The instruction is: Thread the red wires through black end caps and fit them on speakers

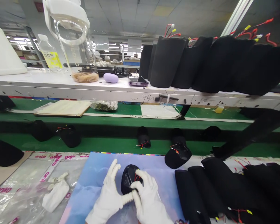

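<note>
A black, rounded housing (126,180) with a hollow-looking end and red wires (136,177) stands on a blue-and-pink printed sheet (93,177). My left hand (109,194), in a white glove, is left of it with fingers stretched up and apart. Its thumb reaches across to the housing's lower edge, close to my right fingertips. My right hand (146,193), also gloved in white, grips the right side of the housing, its fingers curled over the rim by the red wires. Whether those fingertips pinch a wire, I cannot tell.
Similar black housings (191,196) are massed at the right, and more (168,62) line the shelf above. Several lie on the green belt (112,140). A white glove (56,194) rests on plastic wrap at left. A slanted black post (247,133) stands at right.
</note>
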`<state>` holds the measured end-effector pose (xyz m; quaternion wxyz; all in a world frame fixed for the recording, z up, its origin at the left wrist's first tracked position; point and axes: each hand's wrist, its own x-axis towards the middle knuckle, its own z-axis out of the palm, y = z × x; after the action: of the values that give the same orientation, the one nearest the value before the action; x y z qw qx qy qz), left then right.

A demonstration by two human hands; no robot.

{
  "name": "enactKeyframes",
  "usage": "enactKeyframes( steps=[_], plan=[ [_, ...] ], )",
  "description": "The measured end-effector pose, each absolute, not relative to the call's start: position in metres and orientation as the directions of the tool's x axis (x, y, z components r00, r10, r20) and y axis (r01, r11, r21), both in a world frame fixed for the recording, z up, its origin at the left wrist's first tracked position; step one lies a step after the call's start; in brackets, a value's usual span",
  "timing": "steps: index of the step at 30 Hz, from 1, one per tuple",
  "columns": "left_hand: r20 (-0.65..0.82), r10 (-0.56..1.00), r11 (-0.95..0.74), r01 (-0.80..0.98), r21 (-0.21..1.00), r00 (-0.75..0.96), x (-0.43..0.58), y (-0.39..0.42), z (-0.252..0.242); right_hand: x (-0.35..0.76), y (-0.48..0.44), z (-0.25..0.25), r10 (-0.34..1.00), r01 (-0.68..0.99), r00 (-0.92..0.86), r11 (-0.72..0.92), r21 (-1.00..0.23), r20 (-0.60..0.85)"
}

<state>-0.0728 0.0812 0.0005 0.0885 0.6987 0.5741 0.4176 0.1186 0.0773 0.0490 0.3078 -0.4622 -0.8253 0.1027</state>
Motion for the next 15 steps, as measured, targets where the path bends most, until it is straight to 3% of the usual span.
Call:
enactKeyframes(
  steps=[4, 8, 15],
  plan=[
    [0.354, 0.932, -0.31, 0.681, 0.663, 0.08, -0.058, 0.099, 0.009, 0.137, 0.082, 0.052, 0.822, 0.718, -0.13, 0.464, -0.52, 0.554],
    [0.297, 0.954, -0.205, 0.644, 0.737, -0.037, -0.068, 0.148, 0.027, 0.181, 0.091, 0.05, 0.76, 0.737, 0.039, 0.417, -0.532, 0.649],
    [0.256, 0.868, 0.092, 0.644, 0.76, -0.425, -0.133, 0.298, 0.065, 0.232, 0.071, -0.002, 0.825, 0.787, 0.306, 0.061, -0.615, 0.474]
  ],
)
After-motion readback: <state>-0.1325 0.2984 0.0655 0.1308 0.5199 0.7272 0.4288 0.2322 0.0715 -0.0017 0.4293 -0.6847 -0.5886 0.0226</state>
